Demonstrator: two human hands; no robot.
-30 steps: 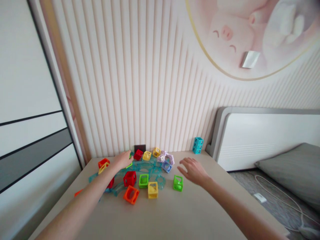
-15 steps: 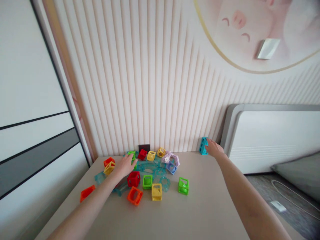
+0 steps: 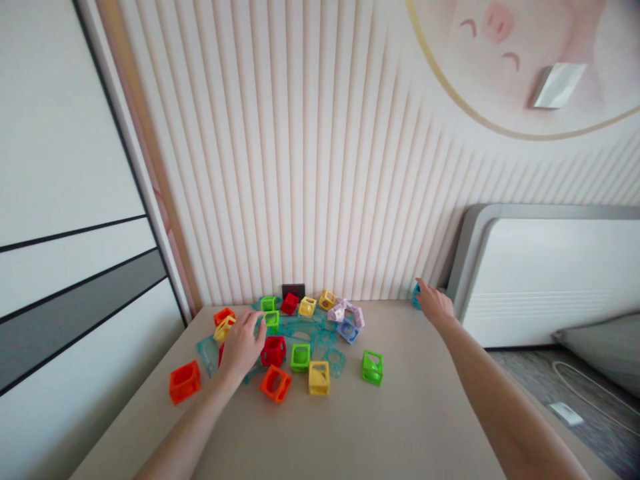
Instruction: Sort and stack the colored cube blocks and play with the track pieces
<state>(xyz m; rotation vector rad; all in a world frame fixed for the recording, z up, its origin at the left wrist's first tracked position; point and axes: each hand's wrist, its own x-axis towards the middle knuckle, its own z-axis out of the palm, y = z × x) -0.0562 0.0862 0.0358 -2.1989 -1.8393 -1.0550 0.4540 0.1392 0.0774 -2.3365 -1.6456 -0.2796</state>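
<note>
My left hand (image 3: pixel 241 345) lies with fingers stretched out over a pile of small hollow toy cubes on a beige table (image 3: pixel 400 420). Its fingertips are next to a green cube (image 3: pixel 271 321) and a red cube (image 3: pixel 275 350), and it rests on clear teal track pieces (image 3: pixel 313 333). My right hand (image 3: pixel 434 306) reaches to the table's back right corner. There its fingers curl over a teal block (image 3: pixel 415 296), which shows only as a sliver. Orange cubes (image 3: pixel 185 382) (image 3: pixel 275 383), a yellow cube (image 3: pixel 319 377) and a green cube (image 3: pixel 373 367) stand nearest to me.
More cubes, red (image 3: pixel 289 303), yellow (image 3: pixel 307 307) and lilac (image 3: pixel 345 311), lie by the slatted wall, beside a dark tile (image 3: pixel 293 291). A white bed headboard (image 3: pixel 545 280) stands right of the table. Wardrobe panels (image 3: pixel 60 267) rise on the left.
My right hand went from mid-table to the back right corner and closed over the teal block. My left hand drew back from the far cubes. The camera view has shifted.
</note>
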